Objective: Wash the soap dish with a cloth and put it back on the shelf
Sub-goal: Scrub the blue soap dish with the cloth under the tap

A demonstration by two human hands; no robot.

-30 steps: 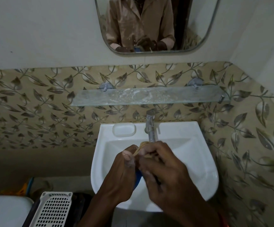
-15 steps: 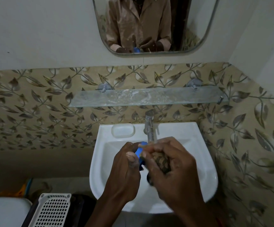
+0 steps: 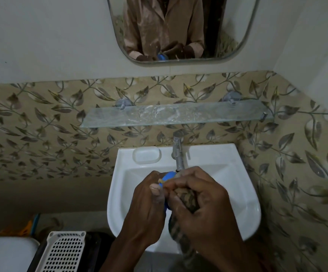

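Observation:
Over the white basin, my left hand grips a blue soap dish held on edge, with only its top rim and a sliver lower down showing. My right hand holds a dark patterned cloth bunched against the dish, and the cloth's tail hangs down toward the basin's front. Both hands are just below the tap spout. The glass shelf on the leaf-patterned wall above carries nothing.
A moulded soap recess sits at the basin's back left. A mirror hangs above the shelf. A white perforated basket and a white cistern lid are at lower left. The tiled side wall stands close on the right.
More of the blue dish's rim shows above my left thumb than before. My right hand has shifted down with the cloth, rubbing against the dish. The view has tilted slightly.

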